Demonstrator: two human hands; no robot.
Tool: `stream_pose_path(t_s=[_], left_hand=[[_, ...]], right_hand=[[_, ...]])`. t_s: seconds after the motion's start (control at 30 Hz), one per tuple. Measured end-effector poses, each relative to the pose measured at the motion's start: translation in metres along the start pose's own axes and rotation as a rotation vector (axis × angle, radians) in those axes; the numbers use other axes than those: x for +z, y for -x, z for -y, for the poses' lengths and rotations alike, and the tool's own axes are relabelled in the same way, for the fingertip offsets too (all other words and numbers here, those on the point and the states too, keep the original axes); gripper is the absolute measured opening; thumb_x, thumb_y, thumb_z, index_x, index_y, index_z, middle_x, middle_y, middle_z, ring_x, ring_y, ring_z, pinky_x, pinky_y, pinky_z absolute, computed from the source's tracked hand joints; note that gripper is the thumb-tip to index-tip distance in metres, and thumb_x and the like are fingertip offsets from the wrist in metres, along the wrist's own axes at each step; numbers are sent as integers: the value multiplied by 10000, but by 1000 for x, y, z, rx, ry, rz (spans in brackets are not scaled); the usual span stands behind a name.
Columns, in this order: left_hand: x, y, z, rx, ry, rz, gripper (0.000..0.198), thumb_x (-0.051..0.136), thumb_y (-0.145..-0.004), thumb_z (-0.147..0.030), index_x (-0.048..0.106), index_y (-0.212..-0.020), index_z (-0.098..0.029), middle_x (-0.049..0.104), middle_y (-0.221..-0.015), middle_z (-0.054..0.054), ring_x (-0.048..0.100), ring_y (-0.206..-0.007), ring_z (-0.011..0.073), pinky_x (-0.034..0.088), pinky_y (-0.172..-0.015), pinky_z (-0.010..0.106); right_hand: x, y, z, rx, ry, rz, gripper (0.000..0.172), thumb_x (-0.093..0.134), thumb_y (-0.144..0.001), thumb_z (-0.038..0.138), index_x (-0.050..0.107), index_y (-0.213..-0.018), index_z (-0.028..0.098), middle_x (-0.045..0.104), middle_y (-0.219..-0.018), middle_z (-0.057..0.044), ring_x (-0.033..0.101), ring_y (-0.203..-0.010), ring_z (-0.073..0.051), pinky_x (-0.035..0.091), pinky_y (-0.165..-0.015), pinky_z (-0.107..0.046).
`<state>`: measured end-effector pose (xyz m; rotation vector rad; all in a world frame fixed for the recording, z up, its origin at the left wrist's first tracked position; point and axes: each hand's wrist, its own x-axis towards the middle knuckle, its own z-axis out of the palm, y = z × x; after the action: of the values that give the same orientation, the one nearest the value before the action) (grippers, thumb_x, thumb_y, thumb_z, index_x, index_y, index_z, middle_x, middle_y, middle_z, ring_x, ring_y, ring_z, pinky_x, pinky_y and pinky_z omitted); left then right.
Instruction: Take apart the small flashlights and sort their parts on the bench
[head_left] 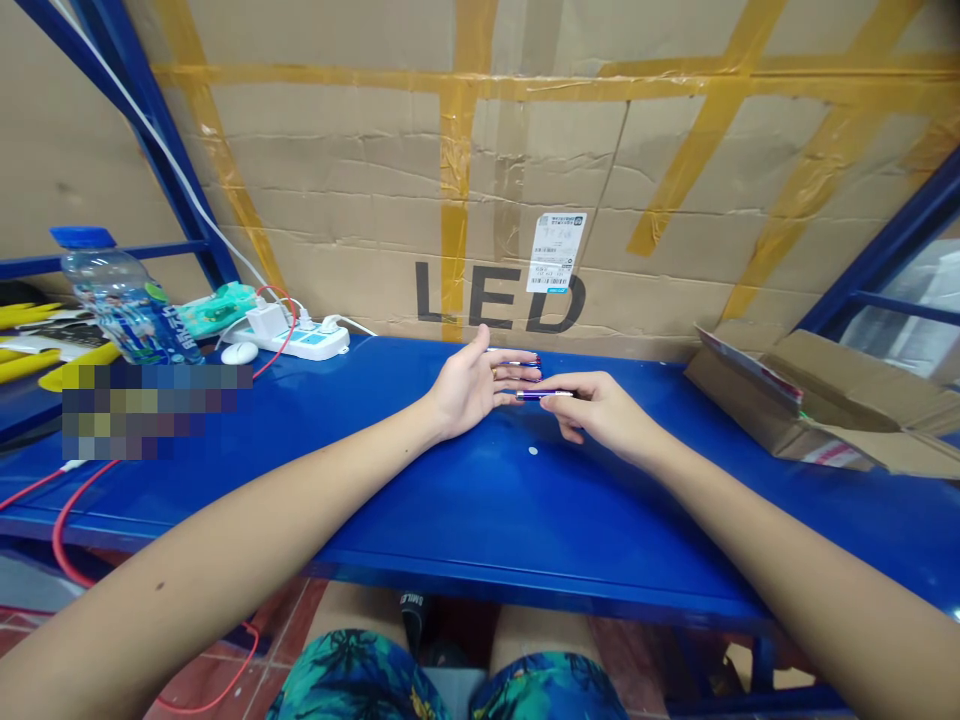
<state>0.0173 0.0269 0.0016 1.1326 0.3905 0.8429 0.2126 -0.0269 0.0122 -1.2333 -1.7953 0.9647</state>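
My right hand (600, 412) pinches a slim purple pen (534, 395) with silver parts between thumb and fingers. The pen lies level, with its left end at the fingertips of my left hand (472, 388). That left hand is turned with its palm facing up and to the right, thumb raised and fingers stretched out. Dark red and blue glossy ends of pen-like objects (535, 362) show at its upper fingers; whether they rest on the table or between the fingers I cannot tell. Both hands are just above the blue table (480, 510).
An open cardboard box (780, 410) stands at the right. On the left are a water bottle (127, 295), a white power strip (311, 340), a white mouse (239, 353) and a red cable (64, 530). A large taped carton (352, 200) closes off the back. A small whitish spot (533, 451) lies near my hands.
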Motion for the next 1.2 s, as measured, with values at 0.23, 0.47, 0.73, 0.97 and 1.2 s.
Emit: stream_pose_path(t_s=[0.23,0.47,0.73,0.97,1.2], left_hand=[[1,0,0,-14,4,7,717,362,-895,-722,693,-1080,-113,706,-1074,173,631,-1046,300,476,-869,393],[0,-1,1,-14,-3,15,707,385,-888,-721,691,-1076,-113,701,-1071,177,632,-1028,295,475,-848,387],[2,1,-1,-6,-13,16,727,366,-896,-719,678,-1128,-104,693,-1103,185,627,-1017,286,478,-819,371],[1,1,-1,-6,-10,20,713,360,-910,-693,678,-1145,-99,696,-1097,190,627,-994,277,478,-809,366],[1,1,-1,-6,-23,15,715,356,-904,-702,685,-1137,-111,698,-1097,185,631,-992,278,480,-810,370]], right_hand=[[0,0,0,2,-28,15,404,604,-793,288,732,-1117,83,464,-447,48,418,-404,-106,346,-451,-265],[0,0,-2,15,-26,4,377,605,-786,276,745,-1086,96,463,-437,46,409,-394,-103,325,-431,-259],[1,1,-1,-29,-118,-52,345,691,-783,372,730,-1000,107,430,-496,57,354,-417,-71,265,-408,-234],[-1,2,0,-44,-95,-121,342,686,-782,394,727,-962,106,446,-475,52,363,-406,-71,245,-407,-230],[-2,2,2,-50,-23,-123,337,670,-788,407,727,-944,114,456,-485,45,382,-406,-77,260,-413,-235]])
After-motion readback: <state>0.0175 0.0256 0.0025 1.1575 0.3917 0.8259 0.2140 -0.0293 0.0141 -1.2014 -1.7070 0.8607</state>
